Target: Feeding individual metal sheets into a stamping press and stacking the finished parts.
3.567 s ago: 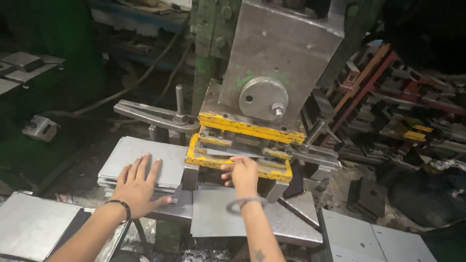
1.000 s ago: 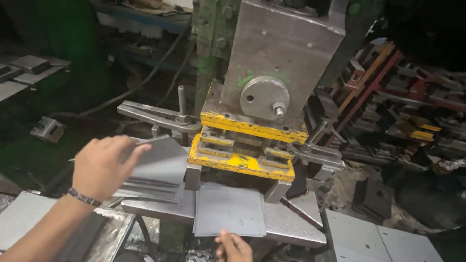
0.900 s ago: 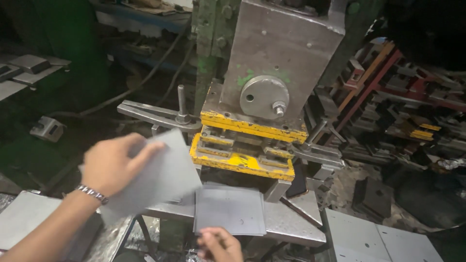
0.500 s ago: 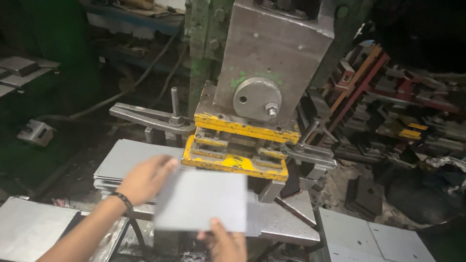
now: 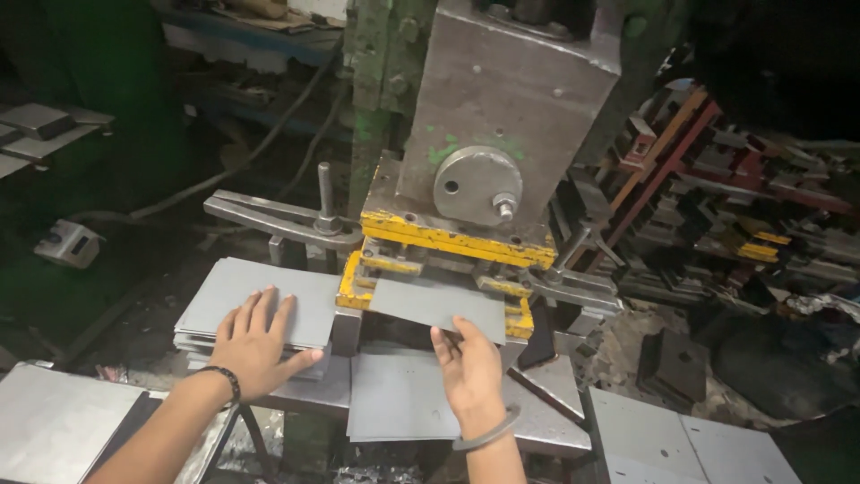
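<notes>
One grey sheet (image 5: 439, 305), long axis left-right, right hand (image 5: 470, 367) grasping it; left hand (image 5: 255, 345) flat, released.

Matt grey metal sheet (image 5: 439, 305); chipped yellow-painted die (image 5: 452, 240).

Two bare hands at a metal press, one feeding a grey sheet into its yellow die.

The right hand (image 5: 470, 367) grips the near edge of a flat grey sheet (image 5: 439, 305), whose far edge sits inside the yellow die (image 5: 452, 237) under the grey ram (image 5: 511, 108). The left hand (image 5: 255, 345), a dark band at its wrist, lies flat with fingers spread on a stack (image 5: 260, 300) of like sheets just left of the die. Another sheet (image 5: 399, 403) lies on the bed below the right hand. A steel lever (image 5: 278, 220) juts left from the press. Dark metal parts (image 5: 735, 224) are piled well to the right.
</notes>
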